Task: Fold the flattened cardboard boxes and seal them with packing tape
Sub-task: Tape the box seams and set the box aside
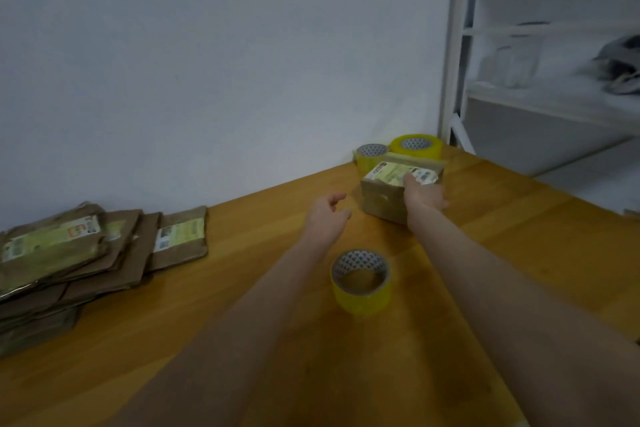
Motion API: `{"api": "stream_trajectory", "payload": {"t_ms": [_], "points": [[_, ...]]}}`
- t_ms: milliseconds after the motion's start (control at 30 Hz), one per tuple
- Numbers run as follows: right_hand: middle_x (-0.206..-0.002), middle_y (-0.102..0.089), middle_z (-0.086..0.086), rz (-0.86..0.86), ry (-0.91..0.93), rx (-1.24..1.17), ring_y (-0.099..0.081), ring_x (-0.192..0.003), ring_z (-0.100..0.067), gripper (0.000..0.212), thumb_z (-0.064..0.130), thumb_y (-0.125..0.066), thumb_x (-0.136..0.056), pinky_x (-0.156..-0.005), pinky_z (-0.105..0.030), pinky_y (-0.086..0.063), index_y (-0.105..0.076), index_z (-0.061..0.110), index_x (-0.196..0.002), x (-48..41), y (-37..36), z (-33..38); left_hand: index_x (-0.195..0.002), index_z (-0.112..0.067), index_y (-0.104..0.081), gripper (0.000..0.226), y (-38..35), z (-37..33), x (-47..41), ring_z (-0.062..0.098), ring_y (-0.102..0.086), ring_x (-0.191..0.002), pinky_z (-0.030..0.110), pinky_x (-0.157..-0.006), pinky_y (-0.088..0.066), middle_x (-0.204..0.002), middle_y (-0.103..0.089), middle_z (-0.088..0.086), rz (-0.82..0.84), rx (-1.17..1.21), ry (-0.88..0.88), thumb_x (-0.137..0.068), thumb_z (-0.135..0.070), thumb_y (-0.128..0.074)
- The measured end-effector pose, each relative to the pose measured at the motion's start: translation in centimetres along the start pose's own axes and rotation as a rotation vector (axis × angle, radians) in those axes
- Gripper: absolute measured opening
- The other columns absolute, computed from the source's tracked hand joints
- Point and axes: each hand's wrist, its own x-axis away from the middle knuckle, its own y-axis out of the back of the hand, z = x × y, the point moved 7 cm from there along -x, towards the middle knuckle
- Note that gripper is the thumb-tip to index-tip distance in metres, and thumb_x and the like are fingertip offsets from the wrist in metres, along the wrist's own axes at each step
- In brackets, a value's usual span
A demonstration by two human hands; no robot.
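**Folded box held at the far corner of the counter**

From where I stand, both bare arms stretch forward over the wooden counter [519,253]. The right grip [424,196] is closed on the folded cardboard box [382,199]: the thumb lies on the box's top, across its pale green label, and the fingers curl down its right side. The box rests on the counter near the back corner, its flaps closed.

The left grip [327,215] holds nothing. It hangs just left of the box, apart from it, palm turned inward and fingers loosely bent.

Between the two forearms, nearer the person, a roll of yellow packing tape [362,298] stands on its flat side with its patterned core facing up. Two more yellow rolls sit behind the box against the wall [207,62]: a smaller roll [367,161] on the left and a wider roll [416,146] beside it, both just behind the box or touching it; I cannot tell which.

Well off to the left, a stack of flattened boxes [62,253] lies fanned out on the counter, several with the same pale green labels showing.

At the right, past the counter's end, stands a white metal shelf frame [457,45]; what lies on its shelves is too blurred to tell.
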Motion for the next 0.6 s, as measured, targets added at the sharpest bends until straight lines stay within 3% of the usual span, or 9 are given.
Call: {"api": "stream_trajectory", "payload": {"t_ms": [100,200,333,400,467,500,600], "points": [[-0.148,-0.026,-0.017,-0.057,0.113,0.208,-0.034,-0.132,-0.037,0.080,0.037,-0.066,-0.086,-0.108,-0.049,-0.034,-0.022,0.011,-0.147,1.1,0.8,0.7,-0.135,-0.017,-0.052,0.043,0.6,0.3,0.5,0.016,-0.044,-0.130,0.031,-0.102,-0.040,-0.139,-0.050,0.008,-0.016,-0.030,0.001,-0.093,-0.009,-0.055],[-0.151,-0.023,-0.015,-0.127,0.403,0.425,-0.027,-0.137,-0.033,0.069,0.030,-0.062,-0.088,-0.111,-0.045,-0.029,-0.028,0.015,-0.146,4.0,0.6,2.7,-0.135,-0.015,-0.051,0.042,2.3,0.4,1.7,0.017,-0.044,-0.130,0.029,-0.100,-0.040,-0.140,-0.050,0.009,-0.042,-0.090,-0.010,-0.093,-0.009,-0.054],[-0.147,-0.029,-0.012,0.030,0.603,0.478,-0.031,-0.134,-0.032,0.055,0.024,-0.058,-0.090,-0.106,-0.043,-0.035,-0.038,0.018,-0.140,9.8,-3.3,3.7,-0.136,-0.016,-0.050,0.041,6.6,1.6,4.0,0.017,-0.048,-0.126,0.021,-0.087,-0.039,-0.141,-0.048,0.008,-0.100,-0.142,0.008,-0.095,-0.011,-0.053],[-0.145,-0.031,-0.012,0.104,0.642,0.508,-0.032,-0.133,-0.031,0.052,0.023,-0.058,-0.090,-0.105,-0.042,-0.036,-0.040,0.020,-0.139,12.9,-5.4,3.5,-0.137,-0.016,-0.049,0.042,9.4,2.7,5.2,0.010,-0.055,-0.110,0.017,-0.079,-0.039,-0.142,-0.047,0.007,-0.145,-0.154,0.028,-0.095,-0.012,-0.052],[-0.143,-0.033,-0.012,0.200,0.658,0.509,-0.034,-0.131,-0.031,0.048,0.020,-0.056,-0.091,-0.105,-0.040,-0.034,-0.042,0.020,-0.137,15.8,-7.8,2.9,-0.138,-0.016,-0.048,0.042,12.6,3.9,6.5,0.001,-0.052,-0.079,0.013,-0.066,-0.040,-0.140,-0.049,0.006,-0.203,-0.167,0.048,-0.096,-0.012,-0.052],[-0.142,-0.034,-0.012,0.254,0.670,0.515,-0.035,-0.130,-0.031,0.046,0.020,-0.056,-0.091,-0.106,-0.040,-0.035,-0.044,0.020,-0.135,17.2,-9.2,2.5,-0.137,-0.016,-0.048,0.042,14.2,4.6,7.2,0.003,-0.051,-0.076,0.014,-0.065,-0.040,-0.139,-0.050,0.006,-0.232,-0.178,0.059,-0.096,-0.013,-0.052],[-0.137,-0.040,-0.011,0.438,0.704,0.546,-0.041,-0.126,-0.031,0.038,0.021,-0.057,-0.089,-0.104,-0.038,-0.039,-0.054,0.022,-0.127,22.3,-13.9,0.9,-0.135,-0.015,-0.051,0.041,18.9,7.2,9.1,0.015,-0.055,-0.111,0.019,-0.082,-0.039,-0.136,-0.052,0.004,-0.312,-0.227,0.093,-0.095,-0.013,-0.054]]}}
